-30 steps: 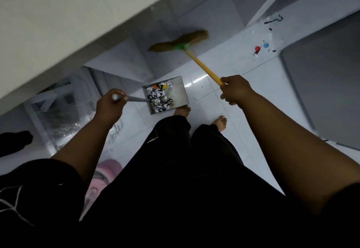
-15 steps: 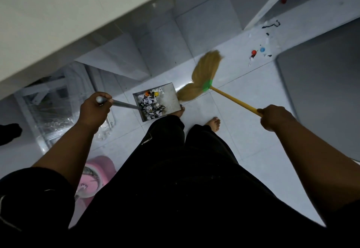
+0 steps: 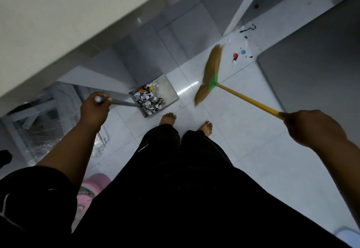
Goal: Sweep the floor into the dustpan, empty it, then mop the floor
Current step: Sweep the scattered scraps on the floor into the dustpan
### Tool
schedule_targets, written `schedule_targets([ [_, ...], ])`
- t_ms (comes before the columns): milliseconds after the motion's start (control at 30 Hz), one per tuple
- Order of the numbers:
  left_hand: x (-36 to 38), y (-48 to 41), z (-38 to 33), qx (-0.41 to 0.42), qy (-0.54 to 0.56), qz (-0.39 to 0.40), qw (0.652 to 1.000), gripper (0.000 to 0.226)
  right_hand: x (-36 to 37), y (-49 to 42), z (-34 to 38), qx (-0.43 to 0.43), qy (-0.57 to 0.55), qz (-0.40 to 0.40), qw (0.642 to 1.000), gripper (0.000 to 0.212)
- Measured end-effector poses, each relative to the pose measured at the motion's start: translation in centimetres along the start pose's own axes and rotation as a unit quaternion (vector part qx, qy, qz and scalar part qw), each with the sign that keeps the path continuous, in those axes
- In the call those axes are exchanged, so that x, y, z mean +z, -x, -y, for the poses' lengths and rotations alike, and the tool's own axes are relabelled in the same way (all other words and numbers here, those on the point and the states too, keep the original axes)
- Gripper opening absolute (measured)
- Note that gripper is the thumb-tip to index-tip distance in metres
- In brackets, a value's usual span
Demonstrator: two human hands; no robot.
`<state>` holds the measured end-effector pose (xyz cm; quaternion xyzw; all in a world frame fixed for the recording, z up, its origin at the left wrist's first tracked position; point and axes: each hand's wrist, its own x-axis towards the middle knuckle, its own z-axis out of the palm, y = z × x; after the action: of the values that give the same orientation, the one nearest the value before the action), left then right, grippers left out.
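Two tools, one in each fist. Nearest, at seven o'clock beside my dark trouser leg, sits a pink rounded container (image 3: 93,187), its contents too dim to make out. My left hand (image 3: 95,109) is closed round the grey metal rod handle of the square steel dustpan (image 3: 169,89), which sits at eleven o'clock just beyond my bare toes. Whether its lip touches the glossy white floor tiles (image 3: 243,150) I cannot tell. A heap of torn black-and-white paper scraps (image 3: 149,101), with an orange and a yellow ball among them, crowds the pan's handle end; the mouth half is bare, scuffed metal. My right hand (image 3: 309,127), out at three o'clock, is wrapped tight round the yellow stick of the straw-coloured soft broom (image 3: 211,68). Its fanned bristles, bound by a green plastic collar, show blurred between the pan and the mess.

Farther off at one o'clock, by the corner of a grey wall panel, lies the loose litter (image 3: 243,52): white paper flakes, a red ball, a blue cap and a curl of black cord.

I judge the sweeping about half done, with one load in the pan and one patch left. The next move calls for reaching the bristles past that far patch and drawing it back in light strokes, since flakes drift and balls roll. The pan's lip must lie flat on the tile to receive them. Emptying and mopping come after.
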<state>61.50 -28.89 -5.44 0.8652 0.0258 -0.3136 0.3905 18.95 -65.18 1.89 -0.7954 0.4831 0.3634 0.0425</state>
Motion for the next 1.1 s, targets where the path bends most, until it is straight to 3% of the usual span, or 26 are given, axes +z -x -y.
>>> schedule_targets([
  [267,3.6,0.8,-3.0,0.032,-0.019,0.008,0.999,0.015,2.6,-2.4,2.9,-0.024,0.053,0.071,0.996,0.046],
  [600,7.7,1.8,-4.5,0.038,-0.043,-0.002,0.998,0.016,1.0,-2.9,-2.4,-0.007,0.154,-0.001,0.988,0.034],
  [733,9.7,2.4,-5.3,0.035,-0.050,-0.024,0.998,0.003,0.0,-1.0,-6.6,-0.024,0.133,-0.046,0.990,0.039],
  [967,12.8,3.7,-7.2,0.041,-0.026,-0.034,0.998,0.012,0.1,1.4,-11.5,-0.034,0.083,-0.084,0.992,0.038],
  [1100,14.5,4.0,-8.4,0.064,-0.033,-0.021,0.997,0.006,1.8,2.2,-12.1,-0.012,0.046,-0.071,0.996,0.034],
])
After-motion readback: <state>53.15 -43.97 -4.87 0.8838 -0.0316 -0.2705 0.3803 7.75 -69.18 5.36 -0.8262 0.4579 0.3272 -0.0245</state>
